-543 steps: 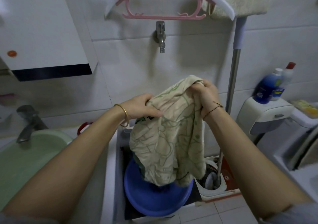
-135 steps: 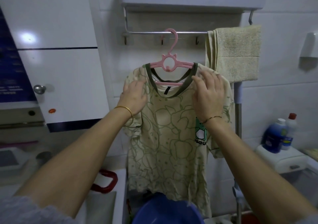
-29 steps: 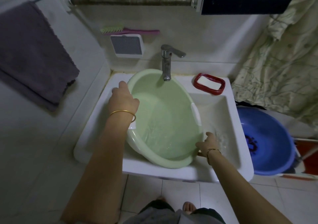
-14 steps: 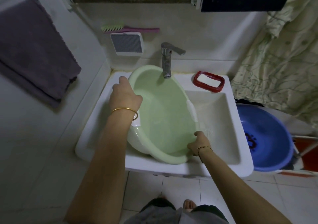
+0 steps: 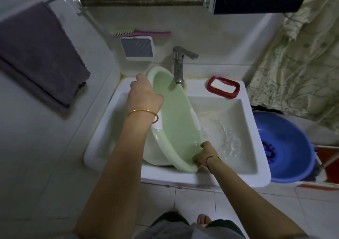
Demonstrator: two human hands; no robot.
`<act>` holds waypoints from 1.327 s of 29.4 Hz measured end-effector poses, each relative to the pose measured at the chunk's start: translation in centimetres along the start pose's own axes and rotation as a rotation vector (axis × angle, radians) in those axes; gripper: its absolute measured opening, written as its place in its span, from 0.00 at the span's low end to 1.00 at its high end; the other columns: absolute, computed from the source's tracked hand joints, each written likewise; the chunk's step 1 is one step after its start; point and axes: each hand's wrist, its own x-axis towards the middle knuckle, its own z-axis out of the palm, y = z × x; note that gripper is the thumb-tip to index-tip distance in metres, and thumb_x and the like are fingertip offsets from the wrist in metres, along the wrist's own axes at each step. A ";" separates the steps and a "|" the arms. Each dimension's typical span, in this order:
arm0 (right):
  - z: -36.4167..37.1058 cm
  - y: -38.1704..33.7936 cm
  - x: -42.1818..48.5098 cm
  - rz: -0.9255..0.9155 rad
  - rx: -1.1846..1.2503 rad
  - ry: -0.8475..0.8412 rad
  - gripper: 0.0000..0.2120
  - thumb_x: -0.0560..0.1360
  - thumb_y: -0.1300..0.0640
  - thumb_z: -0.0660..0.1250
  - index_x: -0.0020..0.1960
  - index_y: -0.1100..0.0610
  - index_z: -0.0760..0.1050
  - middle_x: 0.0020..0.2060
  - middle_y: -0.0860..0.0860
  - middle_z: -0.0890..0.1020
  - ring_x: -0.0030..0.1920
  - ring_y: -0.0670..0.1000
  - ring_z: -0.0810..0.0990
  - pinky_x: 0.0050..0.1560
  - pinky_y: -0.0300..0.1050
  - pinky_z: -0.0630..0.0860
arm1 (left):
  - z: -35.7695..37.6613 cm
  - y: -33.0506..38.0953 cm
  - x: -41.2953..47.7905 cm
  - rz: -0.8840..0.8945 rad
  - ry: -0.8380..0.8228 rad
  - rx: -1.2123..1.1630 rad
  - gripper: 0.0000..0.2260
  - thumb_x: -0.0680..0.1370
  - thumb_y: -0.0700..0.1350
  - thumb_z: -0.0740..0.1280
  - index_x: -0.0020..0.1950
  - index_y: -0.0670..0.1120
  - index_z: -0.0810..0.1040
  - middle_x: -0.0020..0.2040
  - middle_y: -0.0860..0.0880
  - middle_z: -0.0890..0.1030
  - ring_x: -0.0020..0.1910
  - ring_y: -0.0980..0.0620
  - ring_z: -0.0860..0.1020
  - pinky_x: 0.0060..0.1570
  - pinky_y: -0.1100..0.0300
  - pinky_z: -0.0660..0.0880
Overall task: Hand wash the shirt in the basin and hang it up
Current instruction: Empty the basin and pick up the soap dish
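Head camera looks steeply down, seemingly close above sink (image 5: 256, 169).

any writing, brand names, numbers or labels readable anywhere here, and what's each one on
No text can be read in this view.
Blue basin: a dark printed mark on its inside bottom, too blurred to read.
Green basin: white patches on its rim, no lettering visible.
Wall cabinet: plain white with a dark strip, no lettering visible.
Soap dish and faucet: no markings visible.
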 end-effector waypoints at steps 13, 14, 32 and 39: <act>-0.9 -0.6 -1.7 -0.151 -0.126 -0.026 0.16 0.77 0.58 0.64 0.63 0.61 0.70 0.56 0.57 0.76 0.53 0.56 0.75 0.52 0.45 0.72 | -0.9 0.5 0.3 -0.071 -0.082 -0.315 0.16 0.72 0.42 0.67 0.57 0.38 0.72 0.48 0.44 0.75 0.48 0.43 0.75 0.41 0.59 0.67; -1.2 -1.1 -2.3 -0.217 -0.153 -0.012 0.14 0.77 0.57 0.63 0.61 0.60 0.72 0.56 0.57 0.77 0.54 0.56 0.76 0.53 0.44 0.71 | -0.9 0.5 0.3 -0.072 -0.086 -0.329 0.15 0.71 0.41 0.67 0.56 0.38 0.72 0.47 0.44 0.74 0.46 0.44 0.75 0.40 0.58 0.68; -6.9 -6.2 -10.4 -0.703 0.590 -0.287 0.12 0.70 0.67 0.71 0.52 0.59 0.77 0.46 0.57 0.82 0.45 0.58 0.79 0.56 0.56 0.77 | -0.3 4.0 -0.6 0.027 -0.197 -0.387 0.09 0.70 0.39 0.71 0.49 0.39 0.78 0.45 0.40 0.81 0.44 0.43 0.80 0.47 0.51 0.79; -7.7 -5.5 -9.3 -0.766 0.808 -0.413 0.17 0.67 0.65 0.69 0.56 0.61 0.76 0.47 0.53 0.84 0.48 0.52 0.82 0.51 0.43 0.79 | 0.1 7.1 -0.4 0.205 -0.152 -0.291 0.05 0.69 0.37 0.70 0.39 0.39 0.74 0.32 0.48 0.71 0.31 0.49 0.70 0.27 0.63 0.64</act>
